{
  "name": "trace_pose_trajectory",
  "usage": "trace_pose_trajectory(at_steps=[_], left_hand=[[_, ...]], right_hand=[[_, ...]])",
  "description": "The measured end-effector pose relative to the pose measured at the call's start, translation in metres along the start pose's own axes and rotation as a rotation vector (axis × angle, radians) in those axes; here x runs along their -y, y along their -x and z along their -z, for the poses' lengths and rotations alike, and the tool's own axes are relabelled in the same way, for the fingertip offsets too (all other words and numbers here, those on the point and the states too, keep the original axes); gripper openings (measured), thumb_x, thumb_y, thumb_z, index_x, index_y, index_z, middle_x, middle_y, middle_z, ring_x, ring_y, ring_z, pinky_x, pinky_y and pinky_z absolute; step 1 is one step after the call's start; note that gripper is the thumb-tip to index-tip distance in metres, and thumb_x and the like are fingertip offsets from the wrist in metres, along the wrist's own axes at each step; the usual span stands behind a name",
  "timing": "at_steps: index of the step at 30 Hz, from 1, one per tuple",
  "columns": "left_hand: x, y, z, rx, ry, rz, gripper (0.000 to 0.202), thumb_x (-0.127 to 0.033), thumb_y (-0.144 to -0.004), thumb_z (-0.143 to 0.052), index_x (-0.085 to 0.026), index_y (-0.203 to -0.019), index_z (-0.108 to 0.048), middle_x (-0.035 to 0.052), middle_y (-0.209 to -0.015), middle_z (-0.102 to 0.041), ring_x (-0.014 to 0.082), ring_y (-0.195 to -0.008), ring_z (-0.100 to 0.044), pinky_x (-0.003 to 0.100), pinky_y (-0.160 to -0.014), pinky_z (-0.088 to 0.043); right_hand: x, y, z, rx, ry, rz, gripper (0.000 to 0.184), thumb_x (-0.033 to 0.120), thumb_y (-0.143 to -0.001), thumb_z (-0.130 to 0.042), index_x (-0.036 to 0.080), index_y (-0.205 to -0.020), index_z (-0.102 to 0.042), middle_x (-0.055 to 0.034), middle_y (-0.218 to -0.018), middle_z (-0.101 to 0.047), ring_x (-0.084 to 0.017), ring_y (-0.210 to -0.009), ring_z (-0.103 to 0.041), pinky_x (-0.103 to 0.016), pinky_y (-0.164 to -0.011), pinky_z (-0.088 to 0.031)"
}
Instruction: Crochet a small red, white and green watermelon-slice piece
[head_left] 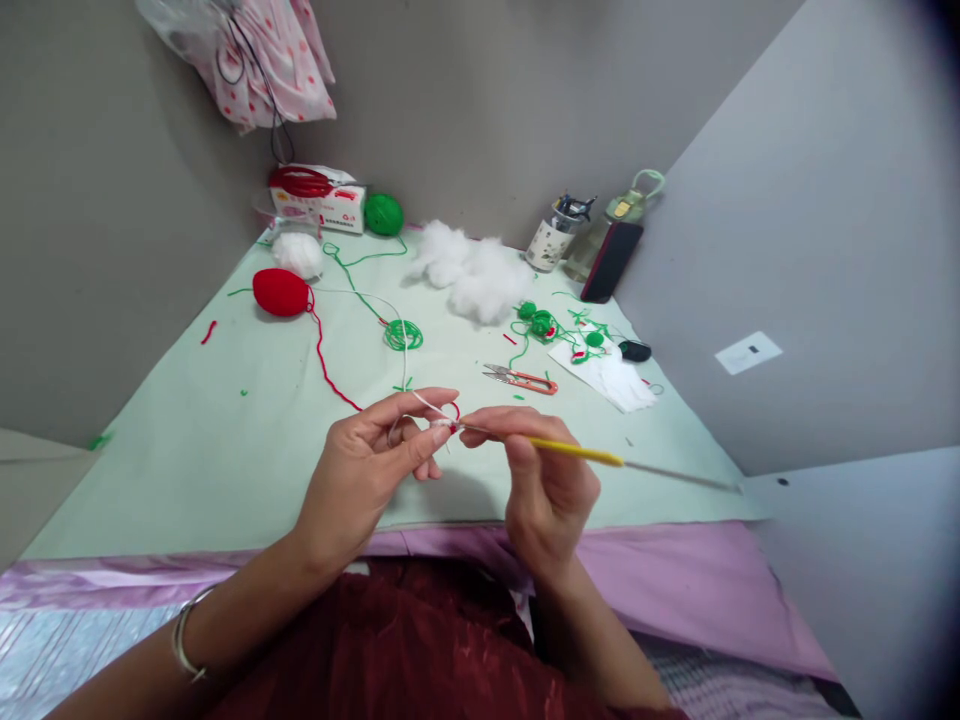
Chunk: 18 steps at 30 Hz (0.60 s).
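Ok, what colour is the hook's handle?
The handle is yellow; the head view shows it best.

Back right: cup [546,247] holding pens [575,206], bottle [624,207] beside it, phone [613,262] tilted in front of the bottle.
Back left: printed box [343,211].
Hanging above: spotted pink cloth [266,85].
Right wall: white plate [748,352].

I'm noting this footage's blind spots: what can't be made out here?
All in the head view:
- Crochet hook: working tip lost among the fingertips and the small crochet piece.
- Individual stitches: too small.
- Green-lidded bottle: body partly behind the phone.
- Carton: small print too tiny to read.
- Spotted pink cloth: cut off by the top edge.
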<state>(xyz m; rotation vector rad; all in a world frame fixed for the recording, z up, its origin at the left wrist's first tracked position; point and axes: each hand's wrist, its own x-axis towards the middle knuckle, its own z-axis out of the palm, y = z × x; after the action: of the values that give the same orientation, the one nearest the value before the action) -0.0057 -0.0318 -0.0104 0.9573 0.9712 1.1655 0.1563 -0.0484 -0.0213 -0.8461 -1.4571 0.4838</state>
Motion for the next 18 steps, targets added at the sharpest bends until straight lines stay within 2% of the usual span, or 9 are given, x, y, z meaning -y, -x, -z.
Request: trace_pose_trajectory(at_steps=[4, 8, 10, 12, 15, 18], left_hand=[[0.001, 0.0, 0.0, -0.04, -0.042, -0.062, 0.023, -0.03, -0.082, -0.088, -0.027, -0.105, -0.085, -0.0032, -0.076, -0.07, 0.0102, -0.063, -0.063, 0.024, -0.069, -0.057], [0.0, 0.002, -0.002, -0.098, -0.061, -0.114, 0.019, -0.026, -0.083, -0.087, -0.025, -0.102, -0.085, -0.0024, -0.077, -0.072, 0.0118, -0.065, -0.064, 0.026, -0.072, -0.058], [0.0, 0.003, -0.003, -0.117, -0.045, -0.134, 0.019, -0.024, -0.083, -0.086, -0.025, -0.102, -0.084, -0.0026, -0.078, -0.073, 0.0117, -0.066, -0.064, 0.026, -0.072, -0.058], [0.002, 0.003, -0.003, -0.129, -0.037, -0.176, 0.018, -0.023, -0.084, -0.085, -0.026, -0.102, -0.084, -0.0034, -0.077, -0.072, 0.0113, -0.066, -0.065, 0.024, -0.073, -0.058], [0.005, 0.004, -0.004, -0.16, -0.111, -0.314, 0.017, -0.019, -0.085, -0.083, -0.027, -0.101, -0.084, -0.0026, -0.083, -0.072, 0.0117, -0.074, -0.068, 0.023, -0.077, -0.059], [0.008, 0.001, -0.007, -0.18, -0.138, -0.401, 0.02, -0.018, -0.085, -0.083, -0.026, -0.103, -0.084, -0.0014, -0.09, -0.073, 0.0125, -0.081, -0.07, 0.023, -0.08, -0.06]], right_hand=[[-0.006, 0.009, -0.004, 0.055, 0.097, 0.196, 0.029, 0.011, -0.103, -0.055, 0.028, -0.12, -0.072, -0.0066, -0.105, -0.08, -0.022, -0.101, -0.078, -0.039, -0.082, -0.067], [-0.016, 0.017, -0.004, 0.098, 0.202, 0.3, 0.039, 0.008, -0.1, -0.059, 0.031, -0.129, -0.071, -0.0086, -0.123, -0.079, -0.021, -0.103, -0.078, -0.034, -0.078, -0.067], [-0.017, 0.015, -0.002, 0.105, 0.212, 0.316, 0.04, 0.007, -0.099, -0.061, 0.031, -0.129, -0.071, -0.0084, -0.125, -0.078, -0.02, -0.104, -0.078, -0.034, -0.079, -0.067], [-0.015, 0.009, 0.0, 0.127, 0.168, 0.272, 0.036, 0.007, -0.098, -0.062, 0.03, -0.125, -0.073, -0.0081, -0.12, -0.08, -0.02, -0.103, -0.079, -0.034, -0.081, -0.067], [-0.01, 0.002, 0.003, 0.156, 0.155, 0.229, 0.034, 0.007, -0.099, -0.061, 0.029, -0.122, -0.074, -0.0058, -0.11, -0.083, -0.019, -0.098, -0.08, -0.033, -0.081, -0.068], [-0.009, 0.006, 0.004, 0.166, 0.33, 0.351, 0.047, 0.002, -0.096, -0.063, 0.03, -0.133, -0.071, -0.0071, -0.123, -0.08, -0.02, -0.105, -0.079, -0.031, -0.086, -0.068]])
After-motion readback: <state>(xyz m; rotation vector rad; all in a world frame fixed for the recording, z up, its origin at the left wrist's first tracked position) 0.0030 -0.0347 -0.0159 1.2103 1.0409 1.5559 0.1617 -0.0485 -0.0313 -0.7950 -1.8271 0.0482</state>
